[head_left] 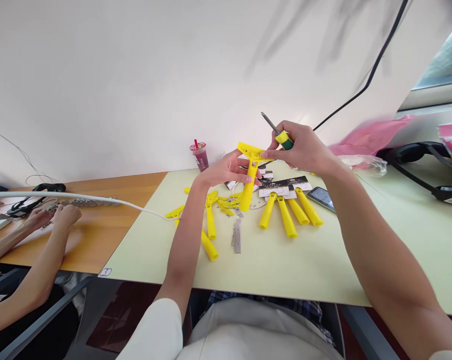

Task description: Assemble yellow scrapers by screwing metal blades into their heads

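1 yellow T-shaped handle [252, 171], long axis near 12-to-6 o'clock, is held above the table [286, 267]: the left hand [222, 169] grasps its shaft [246, 199]; the right hand [304, 145], at 2 o'clock, rests its thumb on the crosspiece [247, 149], fingers around a screwdriver [285, 140] aimed toward 11.

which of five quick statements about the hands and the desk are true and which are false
1. The right hand grips a screwdriver. True.
2. The left hand is holding a cup. False: it holds a yellow T-shaped piece.
3. A red straw sticks out of the cup. True.
4. The screwdriver's tip touches the yellow T-shaped piece. False: it points up, clear of it.
5. A phone lies on the desk. True.
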### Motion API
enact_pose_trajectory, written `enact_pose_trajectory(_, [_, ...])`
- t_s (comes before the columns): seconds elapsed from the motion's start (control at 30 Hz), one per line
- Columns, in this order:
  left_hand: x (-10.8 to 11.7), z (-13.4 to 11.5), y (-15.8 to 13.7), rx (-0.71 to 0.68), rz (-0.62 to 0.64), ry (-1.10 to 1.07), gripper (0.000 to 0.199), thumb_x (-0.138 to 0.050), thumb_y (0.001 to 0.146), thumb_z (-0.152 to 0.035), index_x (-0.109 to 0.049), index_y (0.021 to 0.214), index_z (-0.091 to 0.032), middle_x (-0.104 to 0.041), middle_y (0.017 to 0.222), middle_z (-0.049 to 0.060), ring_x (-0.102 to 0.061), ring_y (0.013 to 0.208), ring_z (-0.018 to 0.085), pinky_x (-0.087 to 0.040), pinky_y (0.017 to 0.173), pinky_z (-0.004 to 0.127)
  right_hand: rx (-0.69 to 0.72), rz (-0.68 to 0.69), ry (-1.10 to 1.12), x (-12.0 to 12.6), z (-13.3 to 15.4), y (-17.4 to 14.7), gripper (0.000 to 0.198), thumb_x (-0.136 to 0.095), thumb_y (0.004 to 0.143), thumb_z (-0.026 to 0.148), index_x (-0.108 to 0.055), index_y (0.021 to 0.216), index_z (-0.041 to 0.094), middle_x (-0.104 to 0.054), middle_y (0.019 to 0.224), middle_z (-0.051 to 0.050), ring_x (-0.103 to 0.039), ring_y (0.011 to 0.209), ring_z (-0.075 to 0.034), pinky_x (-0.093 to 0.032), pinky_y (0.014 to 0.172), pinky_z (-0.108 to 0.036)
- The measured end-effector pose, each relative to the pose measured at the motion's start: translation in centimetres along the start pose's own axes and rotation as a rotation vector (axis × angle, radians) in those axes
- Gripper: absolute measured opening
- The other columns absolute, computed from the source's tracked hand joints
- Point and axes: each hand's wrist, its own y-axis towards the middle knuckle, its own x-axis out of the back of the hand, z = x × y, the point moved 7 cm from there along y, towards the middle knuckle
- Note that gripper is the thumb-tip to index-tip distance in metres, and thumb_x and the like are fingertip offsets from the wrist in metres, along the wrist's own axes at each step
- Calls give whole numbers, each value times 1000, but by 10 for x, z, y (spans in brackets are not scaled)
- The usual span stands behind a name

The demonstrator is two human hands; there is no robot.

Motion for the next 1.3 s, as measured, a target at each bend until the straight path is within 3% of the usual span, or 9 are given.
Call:
enact_pose_trajectory(0.2, [8,-17,-18,121,-81,90,63,-95,85,-69,-83,115,-15,-88,115,17,-88,97,29,-74,90,39,12,170,-32,-10,10,-9,59,-107,71,61,-62,89,28,-76,86,-1,-53,60,-15,-43,43,-34])
enact_pose_trajectory(0.53, [10,-42,-22,26,-265,171,57,-95,85,-68,-84,101,-14,-88,105,16,-89,97,31,-75,91,40,-10,136,-2,-13,19,-14,57,-104,73,67,-65,92,30,-73,84,0,-51,57,-15,-42,43,-36])
enact_pose_trajectory(0.7, [21,-48,-25,-8,-459,168,58,-94,85,-71,-82,100,-16,-88,100,13,-89,101,33,-75,92,41,-28,112,60,-19,16,-11,53,-94,82,76,-70,88,30,-54,57,4,-42,46,-14,-39,47,-36])
enact_pose_trajectory(0.77, [23,-50,-26,-17,-523,166,59,-92,86,-72,-82,101,-17,-88,99,12,-89,102,32,-74,91,40,-48,109,98,-21,12,-9,54,-90,86,78,-69,87,28,-59,56,2,-40,46,-14,-36,48,-36])
enact_pose_trajectory(0.9, [25,-48,-23,-8,-557,159,61,-89,87,-77,-79,105,-19,-87,98,10,-89,103,30,-73,93,39,-75,116,188,-25,2,-2,54,-90,84,77,-71,90,28,-81,79,-8,-40,47,-13,-34,47,-37])
enact_pose_trajectory(1.0, [26,-30,-17,50,-455,136,70,-76,92,-86,-77,113,-20,-88,104,13,-87,108,29,-71,98,40,-65,71,188,-17,-5,1,51,-93,82,72,-70,87,27,-83,83,-10,-42,47,-14,-35,47,-38])
enact_pose_trajectory(1.1, [27,2,-7,124,-266,137,78,-67,95,-91,-76,121,-19,-87,114,18,-85,112,29,-66,105,44,-37,-15,147,-1,-9,2,47,-92,85,69,-69,84,28,-79,75,-7,-46,46,-15,-36,48,-39])
enact_pose_trajectory(1.17, [29,31,1,207,-162,253,73,-80,90,-84,-76,122,-18,-87,114,18,-84,111,29,-64,105,44,-23,-84,108,13,-9,0,44,-93,87,65,-68,85,28,-77,73,-7,-48,48,-17,-37,48,-40])
enact_pose_trajectory(1.3, [26,100,14,557,27,684,48,-93,82,-53,-79,114,-20,-87,117,12,-82,107,30,-62,96,39,-31,-164,23,31,-11,-4,37,-91,93,54,-68,86,27,-81,84,-10,-45,51,-15,-39,50,-40])
